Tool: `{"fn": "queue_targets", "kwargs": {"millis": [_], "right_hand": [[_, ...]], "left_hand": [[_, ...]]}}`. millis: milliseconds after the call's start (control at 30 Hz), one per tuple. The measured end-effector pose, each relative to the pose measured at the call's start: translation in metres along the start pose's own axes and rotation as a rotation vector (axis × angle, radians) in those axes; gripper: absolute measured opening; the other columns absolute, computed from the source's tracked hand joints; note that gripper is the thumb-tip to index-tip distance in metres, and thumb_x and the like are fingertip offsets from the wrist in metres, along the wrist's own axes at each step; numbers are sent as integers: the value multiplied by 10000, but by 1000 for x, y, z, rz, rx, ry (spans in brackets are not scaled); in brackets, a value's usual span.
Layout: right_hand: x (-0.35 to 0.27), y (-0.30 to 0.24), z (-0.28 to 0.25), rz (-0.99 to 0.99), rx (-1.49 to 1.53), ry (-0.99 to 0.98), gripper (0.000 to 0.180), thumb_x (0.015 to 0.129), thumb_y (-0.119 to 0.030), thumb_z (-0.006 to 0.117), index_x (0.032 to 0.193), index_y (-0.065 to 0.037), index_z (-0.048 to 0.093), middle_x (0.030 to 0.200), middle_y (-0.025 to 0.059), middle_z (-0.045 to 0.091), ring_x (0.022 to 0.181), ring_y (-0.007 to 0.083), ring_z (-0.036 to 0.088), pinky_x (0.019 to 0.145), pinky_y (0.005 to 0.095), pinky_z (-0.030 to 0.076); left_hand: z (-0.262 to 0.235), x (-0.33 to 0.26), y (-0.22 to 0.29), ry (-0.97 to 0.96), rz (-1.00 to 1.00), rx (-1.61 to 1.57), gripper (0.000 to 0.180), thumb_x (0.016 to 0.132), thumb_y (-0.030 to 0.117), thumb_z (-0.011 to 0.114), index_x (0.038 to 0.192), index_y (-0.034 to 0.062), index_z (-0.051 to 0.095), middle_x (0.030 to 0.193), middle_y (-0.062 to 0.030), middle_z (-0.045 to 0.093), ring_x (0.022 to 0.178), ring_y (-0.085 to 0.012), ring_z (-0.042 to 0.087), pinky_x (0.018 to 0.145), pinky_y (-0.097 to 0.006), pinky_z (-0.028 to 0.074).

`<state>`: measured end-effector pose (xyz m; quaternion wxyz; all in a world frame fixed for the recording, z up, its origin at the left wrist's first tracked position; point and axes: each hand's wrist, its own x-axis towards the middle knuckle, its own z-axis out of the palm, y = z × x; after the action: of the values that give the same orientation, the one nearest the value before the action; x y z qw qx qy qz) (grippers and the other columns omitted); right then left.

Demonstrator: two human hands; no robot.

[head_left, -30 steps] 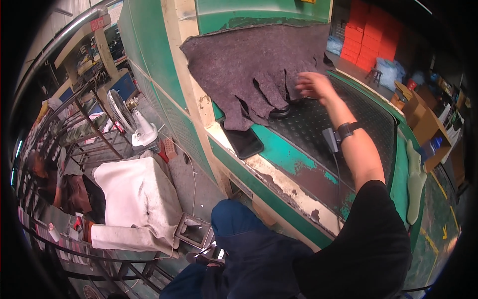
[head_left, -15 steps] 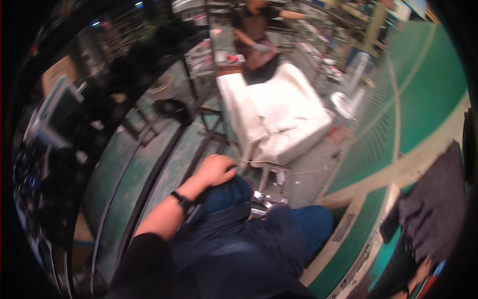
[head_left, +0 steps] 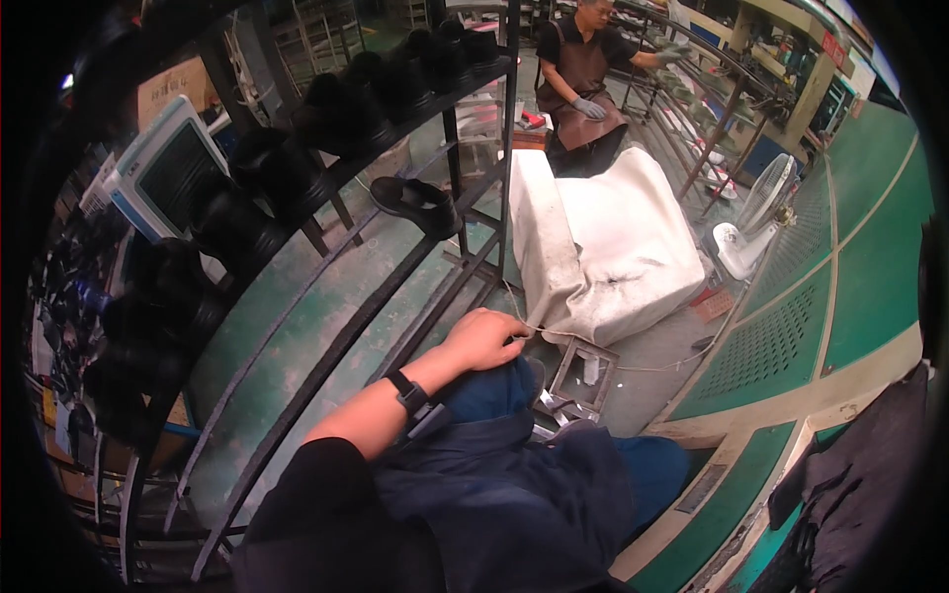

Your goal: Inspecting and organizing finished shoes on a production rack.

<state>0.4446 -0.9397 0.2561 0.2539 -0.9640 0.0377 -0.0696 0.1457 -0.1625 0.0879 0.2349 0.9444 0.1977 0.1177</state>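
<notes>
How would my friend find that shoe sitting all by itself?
Find the black rack left of the big white cover. Look at its lower level, beyond the person's left hand. The black shoe there sits alone, while the other black shoes line up along the tier above.

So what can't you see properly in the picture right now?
In the head view:
Right hand: outside the picture.
Left hand: its own back hides the palm.
Dark cloth: cut off by the right edge.
Whatever is under the white cover: the cover hides it.
</notes>
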Motion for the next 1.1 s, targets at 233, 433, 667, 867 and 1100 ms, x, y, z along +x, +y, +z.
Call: {"fn": "queue_targets", "kwargs": {"millis": [233,433,667,867,1100], "right_hand": [[-21,-5,-5,-302,-189,85,579,997,-342,591,1414,43,481,1422,226,538,1290,358,534,1109,403,394],[-100,-115,-27,-227,-32,249,580,1014,-318,578,1464,23,446,1453,152,511,1369,244,450,1162,355,293],[-143,-309,-31,-243,1116,292,666,1032,-544,425,1467,-41,453,1393,131,573,1223,230,594,1083,387,445],[-151,-333,221,-192,1740,-469,714,976,-598,484,1400,-24,522,1403,255,540,1222,350,583,1039,469,480],[-212,-294,416,489,1782,-896,500,1005,-431,553,1253,2,596,1386,239,555,1209,337,587,1021,478,495]], "left_hand": [[14,11,23,-3,197,-273,283,876,218,604,1080,54,711,1046,-143,704,983,-344,661,850,-438,530],[27,37,93,-121,453,-664,311,861,79,633,1165,33,682,1157,-146,685,1074,-316,655,934,-422,514],[9,39,231,-476,776,-1181,873,820,235,777,1547,105,313,1554,-152,372,1389,-311,435,1078,-421,418],[34,-10,199,-526,547,-1225,1324,775,369,838,1551,-2,-168,1620,-310,28,1520,-398,103,1225,-435,135],[63,-69,89,-639,-260,-1354,1040,917,282,680,1607,134,-84,1611,-246,145,1464,-279,254,1172,-336,232]]}}
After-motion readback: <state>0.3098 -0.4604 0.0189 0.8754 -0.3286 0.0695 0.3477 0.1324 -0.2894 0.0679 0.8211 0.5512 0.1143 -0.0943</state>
